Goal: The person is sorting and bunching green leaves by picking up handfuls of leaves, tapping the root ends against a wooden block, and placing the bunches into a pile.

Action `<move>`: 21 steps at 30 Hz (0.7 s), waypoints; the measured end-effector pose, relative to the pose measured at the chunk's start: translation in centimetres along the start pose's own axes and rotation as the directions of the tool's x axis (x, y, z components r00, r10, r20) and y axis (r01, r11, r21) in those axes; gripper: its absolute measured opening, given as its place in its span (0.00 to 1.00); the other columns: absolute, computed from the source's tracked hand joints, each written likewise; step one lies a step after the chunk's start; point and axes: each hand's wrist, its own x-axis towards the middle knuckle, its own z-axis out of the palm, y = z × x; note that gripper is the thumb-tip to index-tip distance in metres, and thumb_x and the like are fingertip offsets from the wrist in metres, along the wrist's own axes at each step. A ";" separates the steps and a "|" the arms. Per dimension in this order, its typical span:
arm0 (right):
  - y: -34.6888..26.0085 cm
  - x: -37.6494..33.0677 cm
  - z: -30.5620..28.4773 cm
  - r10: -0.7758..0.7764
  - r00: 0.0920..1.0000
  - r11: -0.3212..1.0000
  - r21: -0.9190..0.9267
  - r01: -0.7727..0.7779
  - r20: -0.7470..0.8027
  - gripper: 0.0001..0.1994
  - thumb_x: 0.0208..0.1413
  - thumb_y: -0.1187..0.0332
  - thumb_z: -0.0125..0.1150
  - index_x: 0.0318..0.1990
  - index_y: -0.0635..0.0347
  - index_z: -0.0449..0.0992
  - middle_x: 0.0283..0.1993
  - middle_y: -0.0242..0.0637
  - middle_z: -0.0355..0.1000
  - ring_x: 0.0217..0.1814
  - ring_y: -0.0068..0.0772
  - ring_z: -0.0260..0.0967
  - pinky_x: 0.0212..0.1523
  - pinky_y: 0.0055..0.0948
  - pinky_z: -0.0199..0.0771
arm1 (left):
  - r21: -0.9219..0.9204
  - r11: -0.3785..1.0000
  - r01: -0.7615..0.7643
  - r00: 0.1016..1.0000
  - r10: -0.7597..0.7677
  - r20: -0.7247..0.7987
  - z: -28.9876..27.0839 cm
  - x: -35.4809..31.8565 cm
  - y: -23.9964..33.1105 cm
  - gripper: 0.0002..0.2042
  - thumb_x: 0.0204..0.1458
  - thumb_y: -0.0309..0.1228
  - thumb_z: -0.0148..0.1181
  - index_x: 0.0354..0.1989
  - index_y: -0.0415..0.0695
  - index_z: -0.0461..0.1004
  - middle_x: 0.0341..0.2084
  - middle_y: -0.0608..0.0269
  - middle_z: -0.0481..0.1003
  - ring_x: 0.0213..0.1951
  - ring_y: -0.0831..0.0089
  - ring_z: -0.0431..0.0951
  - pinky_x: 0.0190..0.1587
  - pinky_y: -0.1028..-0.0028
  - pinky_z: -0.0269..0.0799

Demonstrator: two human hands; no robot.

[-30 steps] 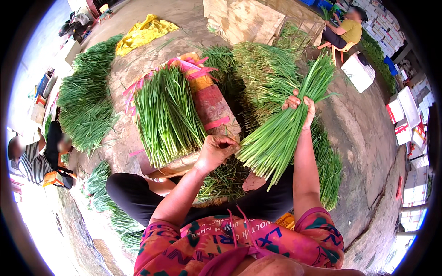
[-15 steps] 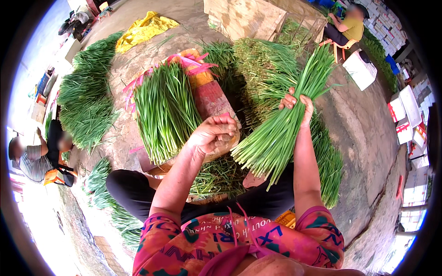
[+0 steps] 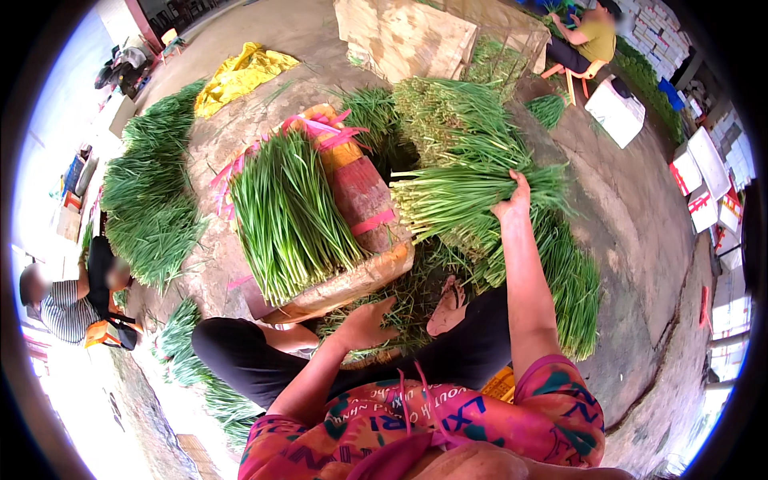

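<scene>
My right hand [image 3: 516, 200] grips a bunch of garlic chives [image 3: 448, 192] near its leafy end. The bunch lies level, pale stem ends to the left, over a larger heap of chives [image 3: 448, 112]. My left hand [image 3: 366, 324] is low between my knees, just in front of a wooden block [image 3: 352, 280], fingers apart and holding nothing. On the block lies a thick stack of chives [image 3: 292, 216], leaves away from me and stems toward me. A short pink strip [image 3: 373, 222] sits on the block's reddish top, beside the stack.
More chives [image 3: 152, 184] cover the floor at left and chives [image 3: 568, 288] lie at right. Pink ties [image 3: 320, 128] hang at the block's far end. A yellow sack [image 3: 244, 76], wooden boards [image 3: 408, 36] and a white box [image 3: 614, 112] stand farther off. People sit at both sides.
My right hand has swung the chive bunch from slanted to level, over the heap. My left hand has drawn down toward me and opened; the pink strip now lies on the block.
</scene>
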 end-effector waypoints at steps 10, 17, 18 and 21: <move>-0.5 -1.0 1.0 -0.002 1.000 0.990 0.144 -0.003 0.031 0.11 0.48 0.64 0.44 0.38 0.58 0.66 0.48 0.42 0.65 0.49 0.46 0.62 0.53 0.52 0.56 | -0.738 0.529 -0.418 0.736 -0.279 -0.617 -3.9 9.5 7.0 0.11 0.48 0.27 0.57 0.40 0.37 0.69 0.29 0.66 0.72 0.31 0.82 0.71 0.27 0.80 0.71; -0.9 0.0 0.1 -0.071 0.995 0.991 0.122 0.062 0.076 0.14 0.45 0.65 0.47 0.39 0.58 0.67 0.45 0.39 0.66 0.46 0.42 0.63 0.49 0.45 0.61 | -0.754 0.485 -0.443 0.722 -0.305 -0.621 -1.4 12.9 6.6 0.05 0.45 0.25 0.58 0.31 0.42 0.73 0.23 0.71 0.73 0.24 0.86 0.71 0.21 0.83 0.68; -0.9 -0.8 0.6 -0.073 0.995 0.991 0.119 0.064 0.075 0.13 0.45 0.65 0.46 0.39 0.59 0.67 0.45 0.39 0.66 0.46 0.43 0.62 0.50 0.45 0.61 | -0.767 0.492 -0.413 0.738 -0.312 -0.598 -1.3 13.0 6.6 0.04 0.45 0.24 0.58 0.31 0.42 0.73 0.23 0.71 0.73 0.24 0.86 0.71 0.21 0.83 0.67; -0.9 -0.6 0.5 -0.091 0.992 0.990 0.115 0.081 0.087 0.12 0.46 0.64 0.46 0.38 0.59 0.67 0.46 0.40 0.66 0.46 0.44 0.62 0.51 0.48 0.60 | -0.804 0.428 -0.413 0.761 -0.323 -0.563 -1.4 13.6 6.5 0.02 0.45 0.23 0.58 0.28 0.43 0.74 0.23 0.71 0.74 0.24 0.85 0.71 0.22 0.84 0.67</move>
